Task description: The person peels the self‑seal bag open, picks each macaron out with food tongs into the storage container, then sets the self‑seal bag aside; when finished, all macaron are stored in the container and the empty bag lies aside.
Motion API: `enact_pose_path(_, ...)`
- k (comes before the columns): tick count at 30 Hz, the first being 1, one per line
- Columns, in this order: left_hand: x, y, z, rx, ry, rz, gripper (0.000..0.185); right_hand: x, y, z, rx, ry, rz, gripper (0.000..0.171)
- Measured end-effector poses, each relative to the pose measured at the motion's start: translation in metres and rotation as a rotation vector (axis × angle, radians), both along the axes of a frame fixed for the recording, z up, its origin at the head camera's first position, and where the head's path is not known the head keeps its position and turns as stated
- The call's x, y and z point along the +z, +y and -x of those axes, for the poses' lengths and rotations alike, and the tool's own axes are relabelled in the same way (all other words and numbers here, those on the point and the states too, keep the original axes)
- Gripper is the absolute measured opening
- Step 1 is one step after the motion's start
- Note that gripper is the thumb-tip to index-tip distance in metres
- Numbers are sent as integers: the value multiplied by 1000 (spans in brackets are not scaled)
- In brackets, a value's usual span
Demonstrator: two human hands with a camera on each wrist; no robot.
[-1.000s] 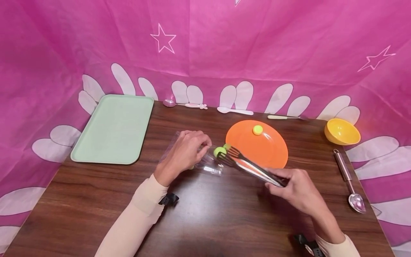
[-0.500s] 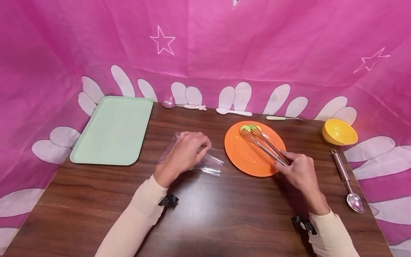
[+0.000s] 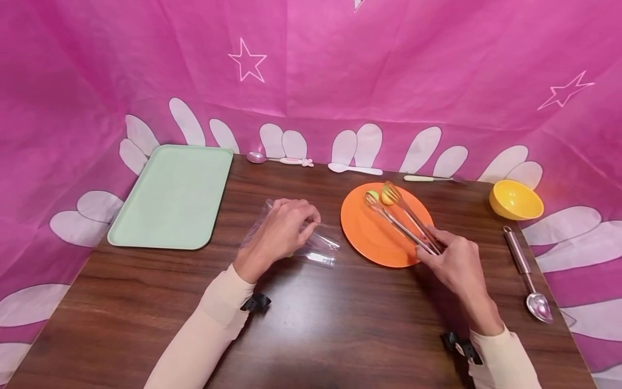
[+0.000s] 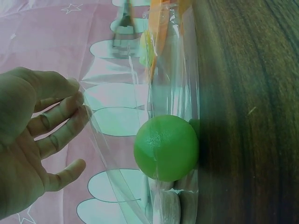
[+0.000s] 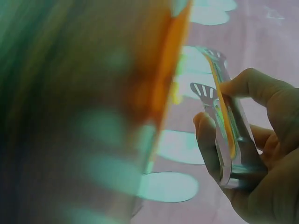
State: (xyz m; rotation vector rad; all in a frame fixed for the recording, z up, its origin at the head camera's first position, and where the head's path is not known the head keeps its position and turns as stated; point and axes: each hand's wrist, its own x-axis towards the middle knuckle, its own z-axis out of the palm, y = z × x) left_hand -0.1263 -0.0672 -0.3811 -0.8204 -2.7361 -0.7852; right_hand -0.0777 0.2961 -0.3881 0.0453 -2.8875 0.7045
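Note:
My left hand (image 3: pixel 286 224) pinches the upper edge of a clear plastic bag (image 3: pixel 318 249) left of the orange plate (image 3: pixel 362 235). A green ball (image 4: pixel 166 148) lies inside the bag in the left wrist view. My right hand (image 3: pixel 457 265) grips metal tongs (image 3: pixel 407 232) from the right, thumb on one arm and fingers on the other. Their slotted tips are spread over the plate's far part. A light green ball (image 3: pixel 374 193) and a yellow ball (image 3: pixel 386 199) sit side by side there, partly covered by the tips.
A pale green tray (image 3: pixel 170 200) lies at left. Along the back edge are a pink-handled spoon (image 3: pixel 286 160), a white spoon (image 3: pixel 357 169) and a cream-handled utensil (image 3: pixel 420 178). At right stand a yellow bowl (image 3: pixel 516 201) and a metal scoop (image 3: pixel 520 256).
The tongs carried the green ball from beside the bag onto the plate, next to the yellow ball, then their tips spread apart. My left hand stayed at the bag.

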Motion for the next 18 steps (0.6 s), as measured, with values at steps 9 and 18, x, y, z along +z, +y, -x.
enact_pose_path(9, 1, 0, 1, 3, -15, 10, 4, 21, -16, -39, 286, -70, 102, 40)
enact_pose_path(18, 1, 1, 1, -10, -1, 4, 6, -3, -46, -26, 406, -126, 102, 36)
